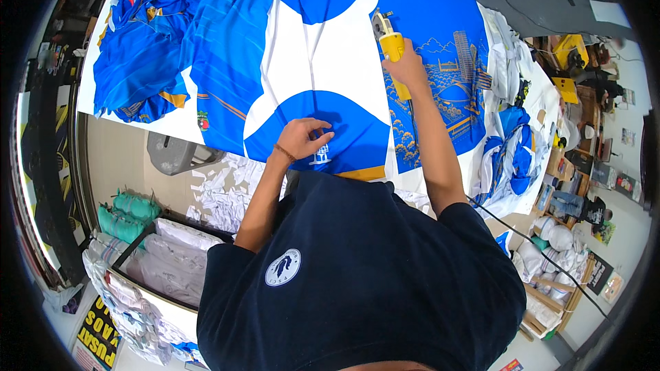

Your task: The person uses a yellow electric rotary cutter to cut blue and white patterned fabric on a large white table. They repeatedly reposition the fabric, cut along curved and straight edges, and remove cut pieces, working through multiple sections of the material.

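Observation:
A yellow electric fabric cutter (392, 48) is gripped in my right hand (408, 69), its metal cutting head pointing away from me. The cutter stands at the edge between white material and a blue printed panel (440, 62) with orange line drawings of buildings. My left hand (304, 139) lies on the blue lower part of the printed fabric sheet (344, 113), fingers spread and slightly bent, holding nothing. White areas run up the middle of that sheet between its blue shapes. A black cord (543, 255) runs from near my right side toward the lower right.
Crumpled blue pieces (141, 62) heap at the table's left, and more blue and white scraps (512, 158) lie at its right. White offcuts (230, 189) cover the floor by a grey stool (175, 153). Green bundles (127, 213) and a bin of white rolls (172, 261) stand lower left.

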`<state>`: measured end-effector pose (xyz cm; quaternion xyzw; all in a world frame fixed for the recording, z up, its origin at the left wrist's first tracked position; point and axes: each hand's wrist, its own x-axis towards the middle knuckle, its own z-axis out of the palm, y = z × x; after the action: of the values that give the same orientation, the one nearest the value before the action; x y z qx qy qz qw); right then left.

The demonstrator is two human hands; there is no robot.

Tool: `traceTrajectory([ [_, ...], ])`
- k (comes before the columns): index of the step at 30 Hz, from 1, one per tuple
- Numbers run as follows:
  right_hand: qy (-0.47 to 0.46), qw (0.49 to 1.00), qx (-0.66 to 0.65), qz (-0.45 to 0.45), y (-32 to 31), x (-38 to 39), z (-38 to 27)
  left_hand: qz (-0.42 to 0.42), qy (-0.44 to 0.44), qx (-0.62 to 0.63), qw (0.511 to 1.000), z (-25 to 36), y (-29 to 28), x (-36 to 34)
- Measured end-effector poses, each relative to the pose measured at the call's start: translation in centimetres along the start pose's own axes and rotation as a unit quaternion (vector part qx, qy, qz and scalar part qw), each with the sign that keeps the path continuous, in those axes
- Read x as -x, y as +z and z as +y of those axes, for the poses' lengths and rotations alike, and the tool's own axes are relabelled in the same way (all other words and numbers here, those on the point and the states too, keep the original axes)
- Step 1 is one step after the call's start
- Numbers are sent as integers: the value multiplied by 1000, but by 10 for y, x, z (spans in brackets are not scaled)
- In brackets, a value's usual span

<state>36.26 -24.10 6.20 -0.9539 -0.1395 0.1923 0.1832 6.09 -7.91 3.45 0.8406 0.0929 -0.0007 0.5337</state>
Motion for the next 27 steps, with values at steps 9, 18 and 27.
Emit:
traceTrajectory([
  [9, 9, 1000, 14, -3, 0, -48, -27, -9, 3, -41, 999, 9, 14, 9],
  [18, -8, 982, -179, -54, 6, -30, 26, 8, 168, -251, 953, -18, 76, 20],
  [27, 37, 874, -478, 85, 20, 105, 94, 408, -20, -226, 884, -46, -26, -83],
])
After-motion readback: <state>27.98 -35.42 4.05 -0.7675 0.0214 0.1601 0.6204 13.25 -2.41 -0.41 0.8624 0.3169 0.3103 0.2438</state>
